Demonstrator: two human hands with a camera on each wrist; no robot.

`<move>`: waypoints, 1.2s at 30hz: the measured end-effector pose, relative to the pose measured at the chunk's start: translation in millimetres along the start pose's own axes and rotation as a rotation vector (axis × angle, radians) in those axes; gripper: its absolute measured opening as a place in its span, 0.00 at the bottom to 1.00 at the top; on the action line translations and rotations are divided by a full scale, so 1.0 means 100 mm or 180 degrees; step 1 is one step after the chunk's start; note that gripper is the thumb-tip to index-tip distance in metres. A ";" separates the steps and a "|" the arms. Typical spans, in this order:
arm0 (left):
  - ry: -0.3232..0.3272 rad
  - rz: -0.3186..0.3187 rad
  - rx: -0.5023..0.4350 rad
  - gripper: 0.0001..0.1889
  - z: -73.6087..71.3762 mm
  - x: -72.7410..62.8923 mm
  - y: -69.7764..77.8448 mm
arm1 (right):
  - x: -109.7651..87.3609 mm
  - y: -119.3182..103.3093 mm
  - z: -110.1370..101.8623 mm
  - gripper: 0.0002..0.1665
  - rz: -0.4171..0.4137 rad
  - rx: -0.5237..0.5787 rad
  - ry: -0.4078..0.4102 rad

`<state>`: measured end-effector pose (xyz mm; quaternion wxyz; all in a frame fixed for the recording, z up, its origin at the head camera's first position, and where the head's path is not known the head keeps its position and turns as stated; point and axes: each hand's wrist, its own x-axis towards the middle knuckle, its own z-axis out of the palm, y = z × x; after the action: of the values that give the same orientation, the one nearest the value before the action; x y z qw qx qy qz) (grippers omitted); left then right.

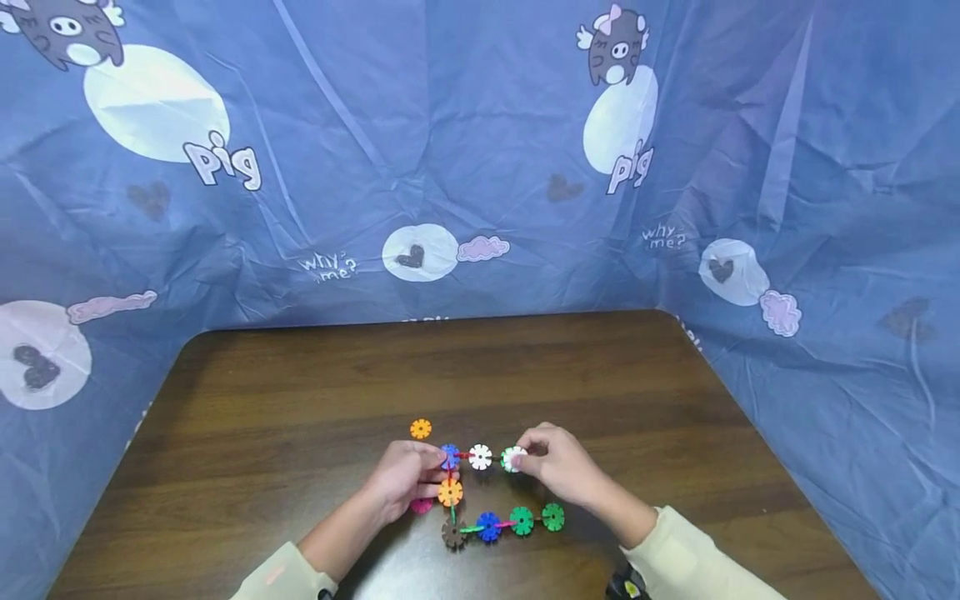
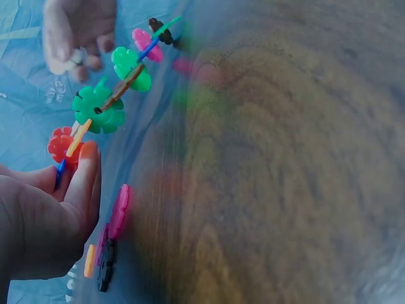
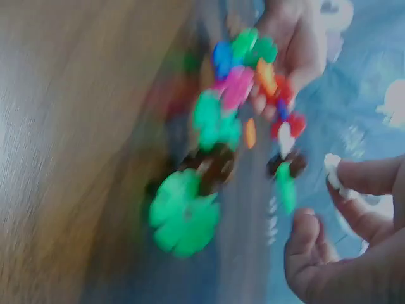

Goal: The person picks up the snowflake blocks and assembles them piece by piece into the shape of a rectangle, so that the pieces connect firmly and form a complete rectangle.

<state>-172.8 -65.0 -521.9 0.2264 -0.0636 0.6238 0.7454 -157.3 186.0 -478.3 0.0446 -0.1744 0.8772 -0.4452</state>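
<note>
Pale sleeves, 2 hands, left gripping linked discs, right a white disc

Left hand, one: thumb and fingers set in a pinch. Left forearm, one: slants forward and inward. Right hand, one: thumb and forefinger pinch. Right forearm, one: slants forward and inward. Hands face each other, apart.

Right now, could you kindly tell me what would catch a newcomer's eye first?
Probably the colourful, bent chain of discs in the left hand, low in the head view. Near one end, the right hand pinches a white piece. Behind, a blue backdrop shows cartoon pigs.
</note>
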 end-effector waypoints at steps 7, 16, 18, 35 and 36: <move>-0.0043 0.0062 0.0044 0.07 -0.02 -0.04 -0.01 | 0.12 0.25 0.02 0.05 0.0675 0.0826 -0.0290; 0.0016 0.0083 0.0154 0.09 -0.02 -0.06 -0.02 | 0.26 0.35 0.01 0.07 0.0765 0.1052 -0.0183; 0.0014 0.0103 0.0174 0.09 -0.02 -0.05 -0.02 | 0.30 0.37 0.01 0.08 0.0734 0.1096 -0.0177; -0.0084 0.0173 0.0486 0.13 -0.01 -0.05 0.04 | 0.32 0.48 0.06 0.08 0.0819 0.1605 -0.0094; -0.0115 0.0184 0.0531 0.14 0.00 -0.05 0.05 | 0.32 0.48 0.07 0.09 0.0818 0.1635 -0.0104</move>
<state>-170.3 -67.4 -515.4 0.2205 -0.0130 0.6812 0.6980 -198.8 195.7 -518.2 0.1575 -0.0520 0.7497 -0.6406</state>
